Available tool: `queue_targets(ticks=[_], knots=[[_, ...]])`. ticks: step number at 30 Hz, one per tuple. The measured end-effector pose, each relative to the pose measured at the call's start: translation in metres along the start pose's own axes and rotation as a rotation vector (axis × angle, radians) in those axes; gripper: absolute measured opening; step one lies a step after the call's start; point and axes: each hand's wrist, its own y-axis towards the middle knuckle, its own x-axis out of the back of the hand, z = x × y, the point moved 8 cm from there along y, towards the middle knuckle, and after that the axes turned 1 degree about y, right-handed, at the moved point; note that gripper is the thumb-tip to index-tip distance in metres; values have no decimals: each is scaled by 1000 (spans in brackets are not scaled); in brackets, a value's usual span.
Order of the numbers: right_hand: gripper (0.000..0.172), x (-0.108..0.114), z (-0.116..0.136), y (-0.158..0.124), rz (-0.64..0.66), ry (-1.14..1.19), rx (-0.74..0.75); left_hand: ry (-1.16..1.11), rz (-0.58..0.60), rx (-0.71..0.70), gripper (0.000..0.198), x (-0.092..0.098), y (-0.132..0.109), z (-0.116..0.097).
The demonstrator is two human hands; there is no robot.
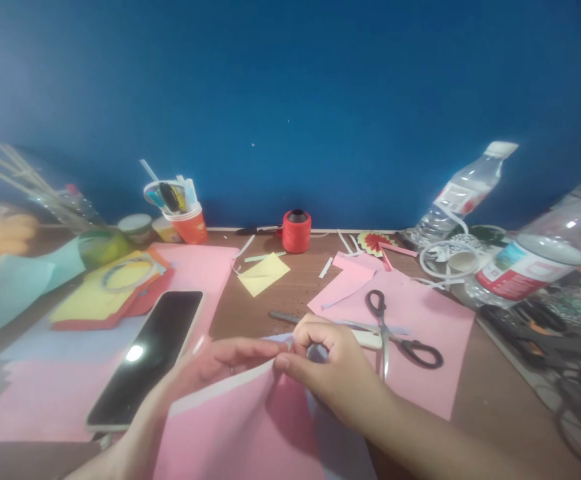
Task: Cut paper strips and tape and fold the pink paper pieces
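Right hand (335, 370) pinching pink paper (230, 427), bottle label (515, 270) blurred

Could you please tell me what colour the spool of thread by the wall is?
The spool is red; the head view shows it.

Bare left hand (218, 365), right hand (335, 373).

Matt pink paper (240, 427), glossy phone (148, 357), clear plastic bottle (458, 193), wood table (290, 293).
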Motion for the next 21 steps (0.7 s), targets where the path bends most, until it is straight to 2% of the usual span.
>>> queue_targets(ticks=[2, 3, 6, 9, 11, 13, 15, 18, 21], knots=[[31, -4, -1, -3, 45, -15, -47, -58, 46, -3, 53, -18, 1, -18], [30, -7, -2, -5, 69, -30, -90, -64, 65, 48, 49, -23, 1, -21], [26, -11, -1, -12, 125, -134, -206, 29, 54, 161, 49, -21, 1, -27], [23, -15, 9, -17, 172, -235, -205, 407, 28, 203, 35, -16, -3, -33], [23, -18, 16, -18, 180, -265, -149, 702, -2, 220, 19, -13, -5, -35], [22, -19, 21, -18, 173, -288, -100, 890, -53, 219, 12, -9, -5, -35], [24, -19, 20, -20, 180, -312, -94, 947, -67, 202, 11, -8, -5, -32], [25, -17, 15, -20, 194, -305, -108, 917, -46, 169, 8, -7, -5, -28], [10, -17, 13, -19, 209, -207, -79, 876, -60, 160, 10, -6, -6, -31]])
